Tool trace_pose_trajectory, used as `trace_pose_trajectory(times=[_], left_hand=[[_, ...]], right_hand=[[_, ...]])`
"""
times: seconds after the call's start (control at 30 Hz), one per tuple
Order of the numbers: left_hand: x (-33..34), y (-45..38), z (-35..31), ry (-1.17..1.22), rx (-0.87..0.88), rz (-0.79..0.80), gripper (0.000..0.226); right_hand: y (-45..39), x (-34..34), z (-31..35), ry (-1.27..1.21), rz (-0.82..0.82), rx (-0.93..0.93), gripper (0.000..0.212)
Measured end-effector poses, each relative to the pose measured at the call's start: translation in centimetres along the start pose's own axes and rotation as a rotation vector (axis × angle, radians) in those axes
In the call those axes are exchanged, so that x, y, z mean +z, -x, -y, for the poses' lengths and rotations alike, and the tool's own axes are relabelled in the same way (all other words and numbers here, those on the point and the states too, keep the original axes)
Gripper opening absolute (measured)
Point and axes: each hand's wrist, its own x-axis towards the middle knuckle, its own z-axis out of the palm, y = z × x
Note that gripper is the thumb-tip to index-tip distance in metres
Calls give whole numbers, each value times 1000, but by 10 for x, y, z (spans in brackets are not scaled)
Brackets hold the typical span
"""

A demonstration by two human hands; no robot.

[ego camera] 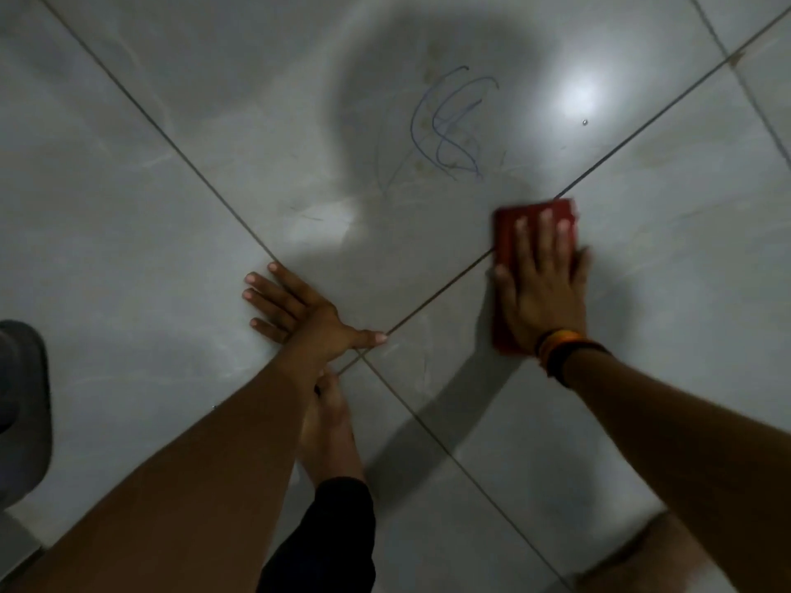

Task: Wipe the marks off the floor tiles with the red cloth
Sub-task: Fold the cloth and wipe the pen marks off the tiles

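Observation:
Blue scribbled pen marks (pixel 449 122) curl across the pale grey floor tile (pixel 257 122) ahead of me. My right hand (pixel 541 288) lies flat, fingers spread, pressing a folded red cloth (pixel 509 226) onto the floor, below and to the right of the scribbles and apart from them. The cloth straddles a dark grout line. My left hand (pixel 299 310) rests palm down on the tile near the spot where the grout lines cross, holding nothing.
A bare foot (pixel 329 425) with a dark trouser leg (pixel 329 537) is under my left forearm. A grey object (pixel 21 404) sits at the left edge. A lamp glare (pixel 578 98) shines on the tile. A knee shows at bottom right (pixel 655 554).

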Motion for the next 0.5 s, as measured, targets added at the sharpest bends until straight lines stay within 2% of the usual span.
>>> trace_pose_trajectory(times=[0.1,0.17,0.2,0.27,0.33,0.37,0.43,0.5], left_hand=[[2,-6,5,8,33,-13,193],[4,-8,9,15,72,-12,194],[5,-8,9,14,89,-17,195],[6,-2,8,10,101,-51,197],[2,7,3,-5,168,-115,194],[0,8,-1,-45,233,-142,191],[-8,5,-16,-147,334,-157,190],[-17,-3,-42,-164,285,-122,194]], right_hand=[[-70,-23,29,-138,-121,212,72],[-106,-27,73,-155,-175,185,72],[-113,-23,97,-129,-179,97,71],[-102,-11,132,-22,-147,-213,68],[-69,-2,127,81,-55,-518,65],[-53,0,111,115,1,-594,65],[-30,2,64,127,44,-546,65],[-28,-7,14,69,20,-278,66]])
